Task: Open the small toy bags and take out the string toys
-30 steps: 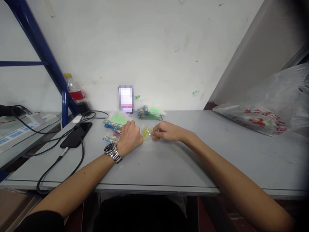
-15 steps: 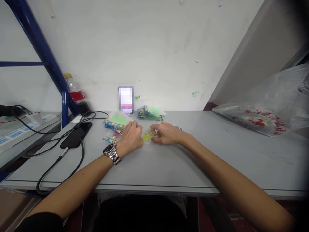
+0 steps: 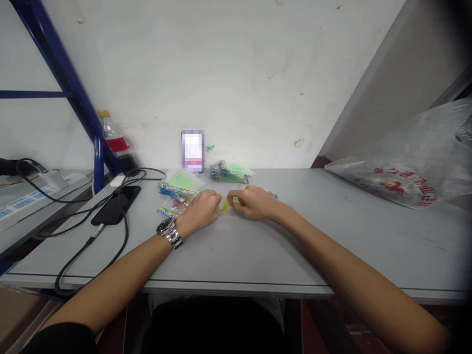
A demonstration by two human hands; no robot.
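Observation:
Between my two hands, low over the table, is a small clear plastic bag with something bright yellow [image 3: 224,206] in it; its exact kind is too small to tell. My left hand [image 3: 203,209], with a metal watch [image 3: 170,232] on the wrist, is closed at the bag's left side, its fingertips partly hidden. Thumb and forefinger of my right hand [image 3: 250,202] pinch at the right side. Clear packets with colourful header strips [image 3: 173,191] and green or red contents lie just beyond my left hand. Another packet edge [image 3: 273,195] peeks out behind my right hand.
A stack of similar packets [image 3: 230,172] lies by the wall, near an upright phone [image 3: 192,151]. Left are a black phone [image 3: 116,206] with a cable [image 3: 127,236], a cola bottle [image 3: 118,143] and a power strip [image 3: 25,202]. A plastic bag [image 3: 398,167] stands right.
My hands have shifted slightly, the left fingers turning a little and showing less spread. The yellow item shows smaller between them. The packets stay where they were.

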